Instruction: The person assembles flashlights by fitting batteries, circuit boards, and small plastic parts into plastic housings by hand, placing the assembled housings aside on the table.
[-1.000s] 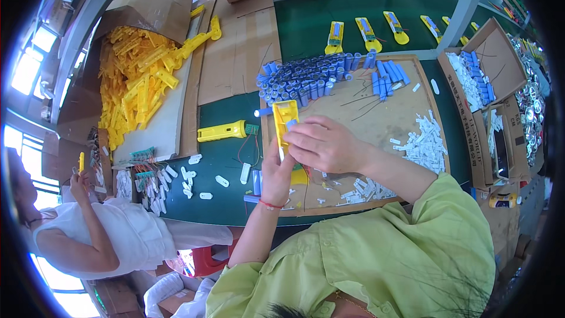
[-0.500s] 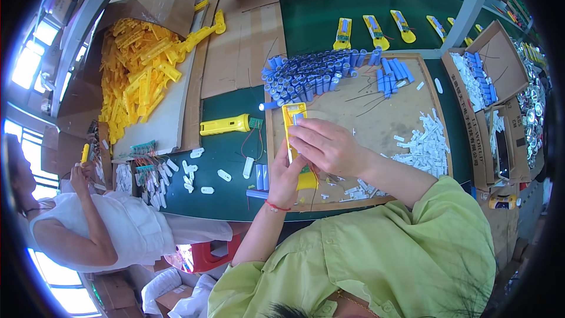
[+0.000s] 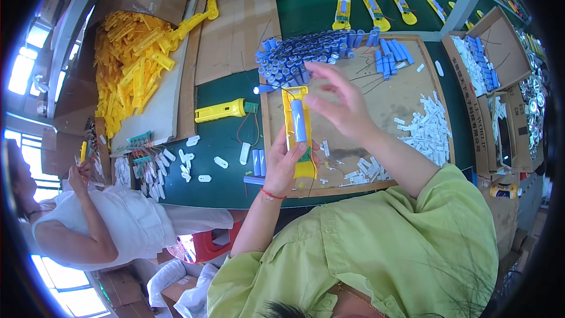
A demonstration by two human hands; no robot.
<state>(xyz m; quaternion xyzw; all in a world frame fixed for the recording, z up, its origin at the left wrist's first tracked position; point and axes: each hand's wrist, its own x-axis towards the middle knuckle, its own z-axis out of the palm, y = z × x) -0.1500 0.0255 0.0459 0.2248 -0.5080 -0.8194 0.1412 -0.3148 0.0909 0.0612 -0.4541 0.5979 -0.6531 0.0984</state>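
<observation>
My left hand grips a yellow flashlight housing half by its lower left side, above the near part of the board. Inside the housing lies a blue cylindrical battery, with a small green circuit board and thin wires below it. My right hand is raised just right of the housing's upper end, fingers apart and nothing in them. Beyond it stands a dense cluster of blue batteries. Left of the housing, another yellow flashlight housing with a green circuit board lies on the green table.
White plastic pieces are heaped on the right of the wooden-edged board. Yellow housings fill a carton at left. Several fitted yellow housings lie at the back. Open cartons stand at right. A person works at left.
My right hand has left the housing, moving up and right with its fingers spread, so the battery now shows inside. The left hand keeps its hold. The whole view has shifted slightly.
</observation>
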